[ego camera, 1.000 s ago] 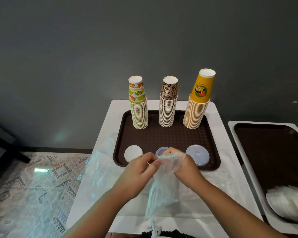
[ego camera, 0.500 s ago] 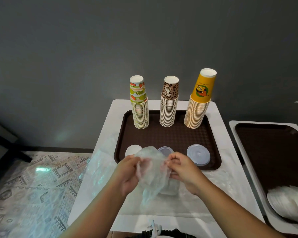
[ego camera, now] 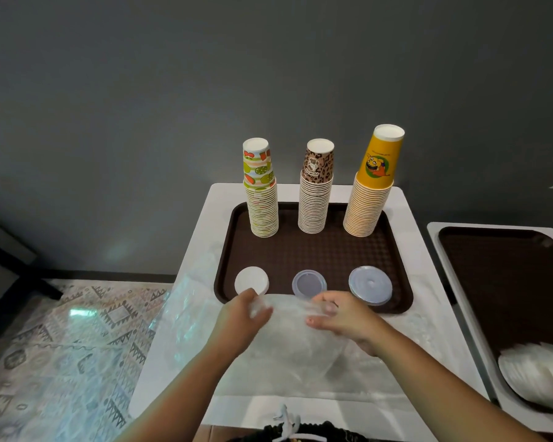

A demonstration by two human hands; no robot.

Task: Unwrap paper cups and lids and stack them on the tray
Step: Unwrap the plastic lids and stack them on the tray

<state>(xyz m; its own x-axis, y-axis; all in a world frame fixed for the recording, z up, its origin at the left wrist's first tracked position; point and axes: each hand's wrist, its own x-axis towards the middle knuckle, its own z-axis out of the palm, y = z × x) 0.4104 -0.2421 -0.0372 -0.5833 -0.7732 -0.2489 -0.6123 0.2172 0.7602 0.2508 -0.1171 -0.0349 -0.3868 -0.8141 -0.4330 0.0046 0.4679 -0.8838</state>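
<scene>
My left hand (ego camera: 243, 317) and right hand (ego camera: 339, 317) have drawn apart since a moment ago, fingers pinching the clear wrap (ego camera: 288, 339) stretched between them; lids inside, seemingly, just short of the tray (ego camera: 300, 250).

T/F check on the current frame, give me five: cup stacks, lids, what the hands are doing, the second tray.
1. Three cup stacks stand along the far side of the brown tray. True.
2. The yellow cup stack is on the left. False: it is on the right; the fruit-print stack is on the left.
3. Both hands grip the clear plastic wrap. True: left hand and right hand hold it in front of the tray.
4. The white lid sits between the two clear lids. False: it is leftmost.
5. The second tray holds cup stacks. False: only a wrapped white bundle shows.
</scene>
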